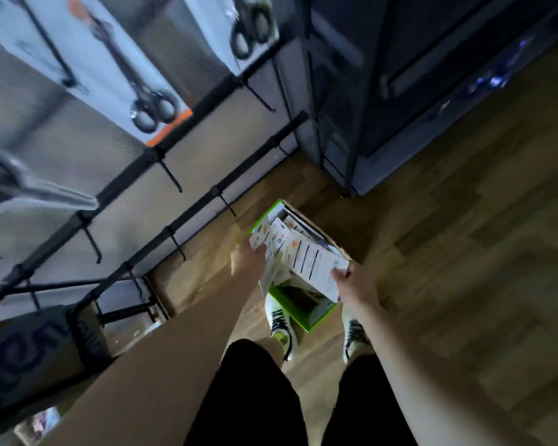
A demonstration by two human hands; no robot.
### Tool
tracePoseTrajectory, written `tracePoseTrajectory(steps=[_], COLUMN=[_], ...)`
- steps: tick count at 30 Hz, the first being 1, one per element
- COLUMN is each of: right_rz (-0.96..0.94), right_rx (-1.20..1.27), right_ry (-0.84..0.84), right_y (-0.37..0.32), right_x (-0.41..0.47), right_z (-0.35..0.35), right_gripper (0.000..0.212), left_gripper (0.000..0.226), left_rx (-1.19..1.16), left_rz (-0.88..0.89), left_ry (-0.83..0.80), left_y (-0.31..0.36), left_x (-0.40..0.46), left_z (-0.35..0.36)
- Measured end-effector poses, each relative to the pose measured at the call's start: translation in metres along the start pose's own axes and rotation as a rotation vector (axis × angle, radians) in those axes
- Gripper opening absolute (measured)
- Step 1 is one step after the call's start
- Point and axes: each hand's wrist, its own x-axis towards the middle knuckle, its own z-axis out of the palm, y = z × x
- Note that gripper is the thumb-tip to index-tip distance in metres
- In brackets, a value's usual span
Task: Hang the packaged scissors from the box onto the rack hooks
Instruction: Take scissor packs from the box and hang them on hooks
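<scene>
lower centre of the frame – left hand (249, 259) and right hand (351, 281) each pinch white scissor packs (313, 262) over the green box (316, 312); hooks (171, 178) upper left.

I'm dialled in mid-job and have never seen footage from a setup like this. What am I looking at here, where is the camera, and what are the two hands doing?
There is no machine here: a person wears a wide-angle camera on the head, and it looks down past the arms to the floor. That is the only view.

The left hand and the right hand are both down at a green box that stands on the wooden floor just ahead of the person's shoes. Each hand grips white packaged scissors sticking up out of the box; the picture is blurred, so I cannot count them.

To the left stands the rack, dark bars with hooks. Several lower hooks look bare. Higher up, packs with black-handled scissors already hang.
</scene>
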Motion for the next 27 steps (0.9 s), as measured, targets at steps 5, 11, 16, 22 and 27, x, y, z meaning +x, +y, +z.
tracePoseTrajectory(steps=[5,11,16,22,27], right_rz=[-0.141,-0.254,-0.321,-0.271,-0.32], right_rx=[-0.05,-0.001,0.099,0.055,0.011], right_ry=[0.022,-0.042,-0.146,-0.328,-0.372], right_y=[-0.069,-0.127,-0.169,-0.187,-0.19], right_x=[-0.061,-0.114,-0.152,-0.179,-0.201], right_z=[-0.064,-0.108,-0.13,-0.136,-0.121], right_gripper=[0.027,0.028,0.013,0.023,0.041], left_gripper=[0.034,0.041,0.044,0.035,0.024], left_rx=[-0.007,-0.123,-0.16,-0.202,-0.276], left_rz=[0.032,0.069,0.038,0.028,0.042], left_ry=[0.033,0.097,0.134,0.178,0.161], left_y=[0.054,0.1,0.107,0.094,0.082], left_x=[-0.068,-0.136,-0.165,-0.186,-0.192], left_z=[-0.072,-0.14,-0.188,-0.23,-0.26])
